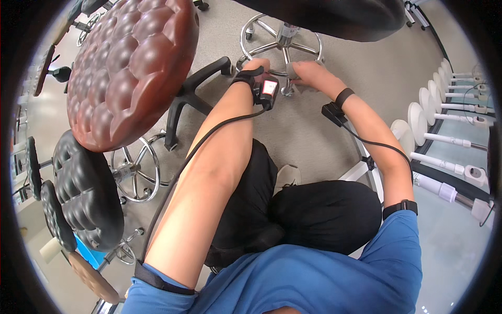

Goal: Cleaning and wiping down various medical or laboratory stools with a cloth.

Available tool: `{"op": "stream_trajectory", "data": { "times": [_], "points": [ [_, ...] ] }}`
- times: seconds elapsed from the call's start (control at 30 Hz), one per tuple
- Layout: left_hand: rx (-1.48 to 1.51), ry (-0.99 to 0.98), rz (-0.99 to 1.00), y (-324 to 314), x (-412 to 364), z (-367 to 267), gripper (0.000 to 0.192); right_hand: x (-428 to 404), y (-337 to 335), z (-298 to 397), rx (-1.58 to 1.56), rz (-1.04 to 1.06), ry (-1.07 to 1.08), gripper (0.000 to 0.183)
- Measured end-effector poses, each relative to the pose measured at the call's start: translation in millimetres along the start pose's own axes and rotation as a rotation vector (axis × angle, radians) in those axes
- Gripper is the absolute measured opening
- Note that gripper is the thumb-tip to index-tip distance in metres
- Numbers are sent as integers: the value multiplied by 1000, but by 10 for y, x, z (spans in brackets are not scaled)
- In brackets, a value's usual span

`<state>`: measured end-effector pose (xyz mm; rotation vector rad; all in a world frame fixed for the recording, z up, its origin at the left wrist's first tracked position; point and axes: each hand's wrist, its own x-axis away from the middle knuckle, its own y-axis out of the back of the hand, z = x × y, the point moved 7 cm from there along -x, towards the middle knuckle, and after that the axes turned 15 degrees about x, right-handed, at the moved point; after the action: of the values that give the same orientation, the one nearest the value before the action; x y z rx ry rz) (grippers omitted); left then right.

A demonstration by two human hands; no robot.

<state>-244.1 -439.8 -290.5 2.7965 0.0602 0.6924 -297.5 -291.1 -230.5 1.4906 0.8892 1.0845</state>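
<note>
In front of me stands a stool with a chrome five-spoke base [285, 40], a foot ring and casters. Its dark round seat [333, 17] fills the top of the view. My left hand [257, 64] is at the near left of the ring; the wrist device covers most of its fingers, so its hold is unclear. At the near right of the ring, my right hand [311, 73] pinches a small grey piece [291, 71], perhaps cloth, against the ring or a spoke end. A caster [287, 91] shows just below that hand.
A tufted brown stool seat [129, 66] stands close on the left, above a black plastic chair base [192, 88]. Black tufted stools [86, 192] crowd behind it. On the right, several white round-ended posts [439, 139] line a rack. A cable [219, 125] runs along my left arm.
</note>
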Motion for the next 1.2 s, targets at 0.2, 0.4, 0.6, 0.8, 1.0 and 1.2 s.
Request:
{"op": "stream_trajectory", "data": {
  "times": [0.2,0.4,0.6,0.8,1.0,1.2],
  "points": [
    [-530,-270,-8,56,-29,59,31,75,-2,361,13,80,69,27],
    [406,177,-28,46,128,170,25,279,270,132,-129,158,94,27],
    [423,-11,67,122,96,161,25,-164,391,555,-353,-264,-16,29],
    [199,-130,-258,188,47,352,26,-44,276,988,-126,-263,-49,18],
    [61,259,-436,79,60,306,32,674,274,498,-249,-446,-69,36],
    [151,319,-592,42,348,-136,34,965,406,-636,-219,-528,-681,44]
  ]
}}
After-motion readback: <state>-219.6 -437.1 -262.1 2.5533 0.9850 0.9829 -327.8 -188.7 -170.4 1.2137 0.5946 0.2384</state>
